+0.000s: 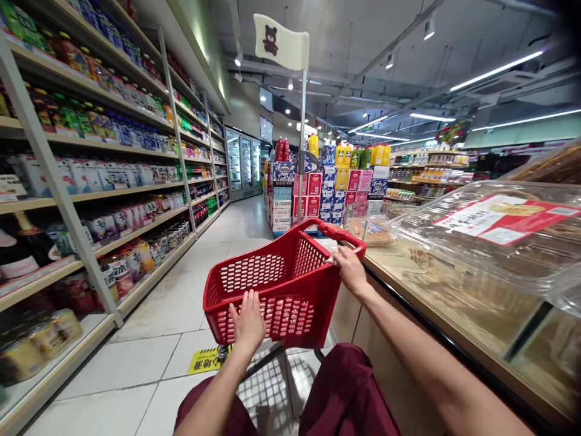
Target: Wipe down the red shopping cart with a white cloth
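Note:
A red plastic shopping cart stands sideways in front of me, its basket split by a mesh divider. My left hand rests on the near side of the basket, fingers stretched up to the rim and not wrapped round it. At the handle end, my right hand has its fingers curled over the cart's rim. A small white thing shows at those fingertips; I cannot make out what it is. From the cart rises a pole with a cream bear flag.
Drink shelves line the left side. A counter with clear food boxes runs close along the right. Beyond the cart stands a display of stacked drink cartons. A yellow wet-floor sticker marks the tiles, and glass-door fridges stand far back.

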Demonstrator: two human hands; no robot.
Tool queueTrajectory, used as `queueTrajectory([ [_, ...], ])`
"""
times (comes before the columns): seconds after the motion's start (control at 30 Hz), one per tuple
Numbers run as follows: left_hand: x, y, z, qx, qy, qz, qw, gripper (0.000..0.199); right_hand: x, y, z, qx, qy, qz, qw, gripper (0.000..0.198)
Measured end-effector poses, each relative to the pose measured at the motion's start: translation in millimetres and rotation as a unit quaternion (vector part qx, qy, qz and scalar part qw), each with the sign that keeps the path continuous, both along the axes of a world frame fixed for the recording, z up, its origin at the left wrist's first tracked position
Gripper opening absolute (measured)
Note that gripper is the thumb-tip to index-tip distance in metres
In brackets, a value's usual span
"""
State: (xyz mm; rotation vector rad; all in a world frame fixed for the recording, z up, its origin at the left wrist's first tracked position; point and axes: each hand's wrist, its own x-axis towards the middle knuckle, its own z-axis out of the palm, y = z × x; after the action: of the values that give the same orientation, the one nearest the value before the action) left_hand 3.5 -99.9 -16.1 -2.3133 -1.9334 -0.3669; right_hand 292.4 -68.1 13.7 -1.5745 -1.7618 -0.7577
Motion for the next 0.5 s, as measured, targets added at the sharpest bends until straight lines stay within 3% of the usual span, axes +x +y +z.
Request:
queueTrajectory([
  [0.07, -1, 0, 0.0, -0.006, 0.003, -0.003, 1.000, 0.068, -3, 2, -2, 0.011, 0.012, -0.016, 1.000, 0.033],
  [0.2, -4, 2, -0.8, -0.004, 0.017, -0.023, 1.000, 0.067, -34, 4, -15, -0.036, -0.077, 0.136, 0.987, 0.035],
  [0.4, 0, -1, -0.7, -0.013, 0.012, -0.019, 1.000, 0.068, -41, 4, -13, -0.022, 0.026, 0.034, 0.999, 0.038],
  [0.5, -1, -3, -1.2, -0.015, 0.010, -0.022, 1.000, 0.070, -71, 3, -27, -0.037, -0.020, 0.097, 0.994, 0.039],
])
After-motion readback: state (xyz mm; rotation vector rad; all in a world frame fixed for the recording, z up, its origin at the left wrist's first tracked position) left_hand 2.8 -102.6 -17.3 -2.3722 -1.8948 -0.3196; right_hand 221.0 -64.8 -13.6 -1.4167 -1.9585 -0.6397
